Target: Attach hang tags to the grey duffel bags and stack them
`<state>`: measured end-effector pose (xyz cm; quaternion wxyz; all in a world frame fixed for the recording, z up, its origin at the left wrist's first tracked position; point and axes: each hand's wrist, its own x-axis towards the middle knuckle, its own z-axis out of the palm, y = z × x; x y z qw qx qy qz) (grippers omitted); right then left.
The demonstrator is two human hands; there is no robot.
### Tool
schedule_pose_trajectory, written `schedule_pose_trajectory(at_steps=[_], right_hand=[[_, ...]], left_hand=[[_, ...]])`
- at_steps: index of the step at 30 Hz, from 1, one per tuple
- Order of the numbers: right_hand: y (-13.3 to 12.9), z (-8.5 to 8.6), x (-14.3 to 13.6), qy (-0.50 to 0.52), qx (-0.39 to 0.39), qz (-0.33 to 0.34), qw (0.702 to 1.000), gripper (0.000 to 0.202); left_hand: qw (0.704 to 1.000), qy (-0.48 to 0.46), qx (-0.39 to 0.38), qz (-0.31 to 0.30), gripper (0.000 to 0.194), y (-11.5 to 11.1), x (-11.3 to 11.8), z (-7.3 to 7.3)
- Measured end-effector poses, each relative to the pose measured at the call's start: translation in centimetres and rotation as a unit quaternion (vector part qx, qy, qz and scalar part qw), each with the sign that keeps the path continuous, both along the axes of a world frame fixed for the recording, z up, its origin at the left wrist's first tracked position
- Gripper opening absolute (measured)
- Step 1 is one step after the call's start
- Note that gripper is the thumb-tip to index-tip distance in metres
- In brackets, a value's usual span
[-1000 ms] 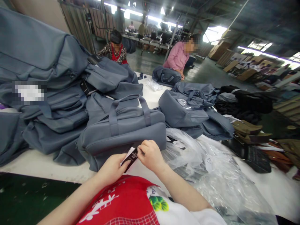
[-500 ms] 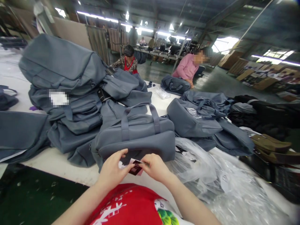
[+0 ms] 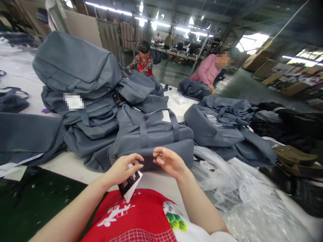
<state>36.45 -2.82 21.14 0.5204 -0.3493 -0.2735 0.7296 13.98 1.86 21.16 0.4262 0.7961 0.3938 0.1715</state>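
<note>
My left hand (image 3: 126,166) is closed in a pinch, and a black-and-white hang tag (image 3: 130,185) dangles below its fingers against the red apron. A small white bit shows between thumb and forefinger. My right hand (image 3: 169,161), raised a little to the right, has its fingertips pressed together on a thin dark cord (image 3: 158,155); its ends are too small to make out. Right behind both hands lies a grey-blue handbag (image 3: 153,137) with two upright handles. Neither hand clearly grips the bag.
Grey-blue bags (image 3: 78,67) are piled high at left, with more bags (image 3: 212,127) at right. Clear plastic bags (image 3: 247,198) spread over the right side of the white table (image 3: 80,168). Two people (image 3: 207,69) work across the table. Brown bags (image 3: 295,158) lie far right.
My hands have moved apart, the right rising and the left shifting left. The hang tag, between both hands before, now hangs from the left hand only. The view has shifted slightly.
</note>
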Motion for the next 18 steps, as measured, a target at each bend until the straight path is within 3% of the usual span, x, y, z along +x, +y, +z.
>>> schedule_pose_trajectory(at_steps=[5,9,12,15,18], right_hand=[[2.9,1.4,-2.5,0.070,-0.009,-0.059,0.996,0.025],[5.3,2.3,-4.4,0.073,0.045,-0.072,0.994,0.026],[7.0,2.4,-5.7,0.042,0.085,-0.069,0.993,0.024],[8.7,1.8,-5.9,-0.104,0.112,-0.043,0.987,0.023],[10.7,0.9,-4.3,-0.363,0.104,-0.096,0.921,0.021]], left_hand=[[0.993,-0.065,-0.073,-0.063,0.017,1.4,-1.0,2.0],[0.992,-0.080,-0.099,-0.022,0.036,3.0,-1.9,2.4],[0.981,-0.080,-0.173,-0.044,0.020,4.3,-2.7,2.4],[0.977,-0.085,-0.185,-0.069,0.016,6.1,-3.9,2.8],[0.993,-0.045,-0.103,-0.026,0.021,9.4,-5.3,3.6]])
